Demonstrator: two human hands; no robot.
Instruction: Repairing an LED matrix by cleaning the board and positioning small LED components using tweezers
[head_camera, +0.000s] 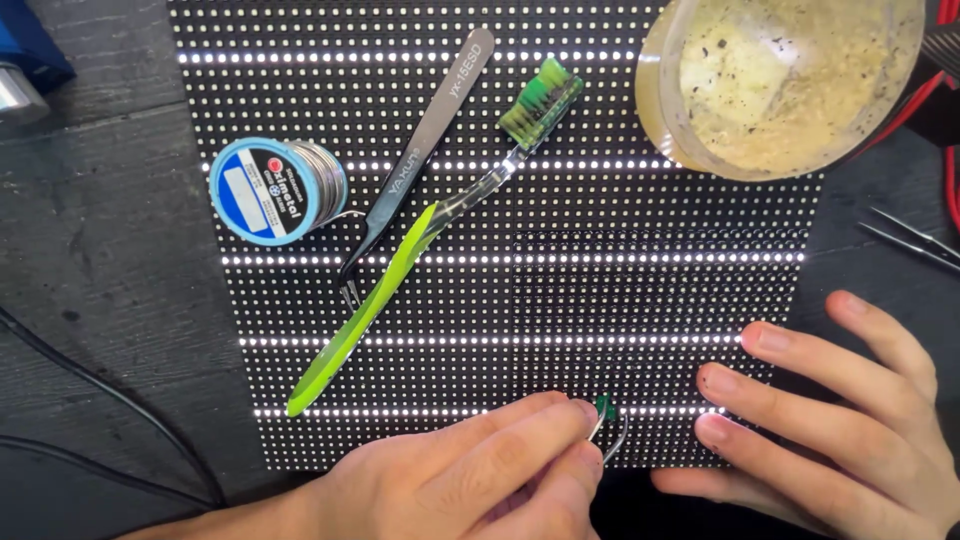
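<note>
head view: left hand (470, 480) pinched shut on thin metal tweezers (610, 430) with a tiny green bit, at the light board's (600, 300) bottom edge. right hand (830, 420) open, fingertips resting there. stiff, light, springy; best held mid-length.

LED dot-matrix panel (620, 290), black, rectangular, lit white rows, lies centre. Round blue-white-red label (262, 192) on solder spool (318, 180), panel's left edge.

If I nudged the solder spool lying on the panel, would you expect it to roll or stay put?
The solder spool seems tipped partly onto its rim, label flange up, so a nudge might rock or roll it. Its dense wire winding suggests it is heavy for its size. The loose wire end trailing toward the tweezers could snag.
</note>
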